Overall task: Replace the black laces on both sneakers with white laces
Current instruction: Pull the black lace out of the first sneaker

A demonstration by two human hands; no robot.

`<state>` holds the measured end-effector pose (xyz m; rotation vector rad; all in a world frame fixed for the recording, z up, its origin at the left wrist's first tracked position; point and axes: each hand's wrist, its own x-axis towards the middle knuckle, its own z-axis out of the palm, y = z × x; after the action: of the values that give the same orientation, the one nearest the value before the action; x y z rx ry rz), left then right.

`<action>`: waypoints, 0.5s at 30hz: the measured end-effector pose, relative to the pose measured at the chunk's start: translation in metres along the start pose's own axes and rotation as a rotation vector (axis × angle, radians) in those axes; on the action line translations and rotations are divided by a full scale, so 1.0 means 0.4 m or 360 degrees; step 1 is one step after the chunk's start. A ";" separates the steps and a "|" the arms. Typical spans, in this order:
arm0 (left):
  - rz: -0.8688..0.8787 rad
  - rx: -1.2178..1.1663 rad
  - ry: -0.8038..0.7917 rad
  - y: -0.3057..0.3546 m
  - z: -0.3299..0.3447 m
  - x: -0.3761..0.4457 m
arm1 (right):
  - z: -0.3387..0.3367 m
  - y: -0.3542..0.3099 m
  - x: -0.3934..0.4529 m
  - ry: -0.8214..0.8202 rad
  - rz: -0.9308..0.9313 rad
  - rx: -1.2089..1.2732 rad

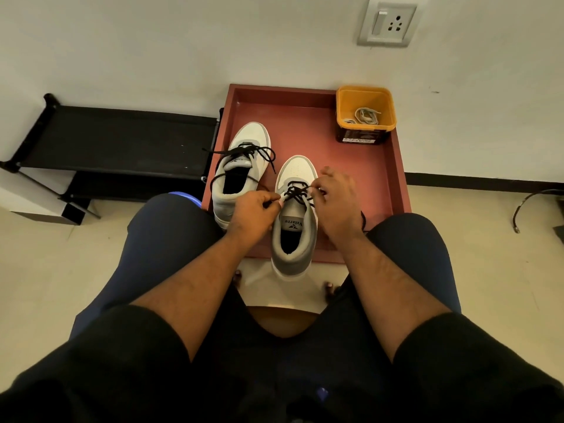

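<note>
Two white and grey sneakers stand on a red tray [387, 166]. The right sneaker [294, 230] is nearest me, its heel past the tray's front edge, with a black lace [297, 190] crossed over its tongue. My left hand [254, 212] pinches that lace at the sneaker's left side. At the right side, my right hand [337, 196] pinches the same lace. The left sneaker [241, 169] sits behind, its black lace [244, 152] loose and trailing. White laces [366, 116] lie in a yellow tub [364, 112] at the tray's far right corner.
A black shoe rack [116, 138] stands left of the tray against the white wall. A wall socket [387, 24] is above the tub. A dark cable [528, 206] lies on the floor at right. My knees flank the tray's front edge.
</note>
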<state>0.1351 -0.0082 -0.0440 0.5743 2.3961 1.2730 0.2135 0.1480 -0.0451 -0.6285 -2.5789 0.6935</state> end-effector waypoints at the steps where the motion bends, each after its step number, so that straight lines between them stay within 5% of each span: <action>1: -0.0008 -0.0008 -0.0003 -0.003 0.000 0.001 | -0.016 0.011 0.007 0.0096 0.0263 0.0099; 3: -0.0001 -0.0019 -0.0011 -0.004 0.000 0.001 | -0.043 0.034 0.015 0.0200 0.0664 0.0193; 4: 0.0006 -0.0016 -0.0014 -0.004 0.000 0.000 | -0.049 0.037 0.016 0.0166 0.0636 0.0135; 9: 0.0035 -0.0005 -0.0029 0.004 0.003 -0.001 | -0.009 -0.017 -0.014 -0.0238 -0.0325 -0.0261; 15: 0.0053 -0.0017 -0.0054 -0.002 -0.001 -0.001 | 0.015 -0.034 -0.018 -0.0263 -0.0418 -0.0394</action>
<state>0.1349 -0.0091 -0.0445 0.6306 2.3600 1.2784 0.2123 0.1316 -0.0445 -0.3033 -2.8570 0.3569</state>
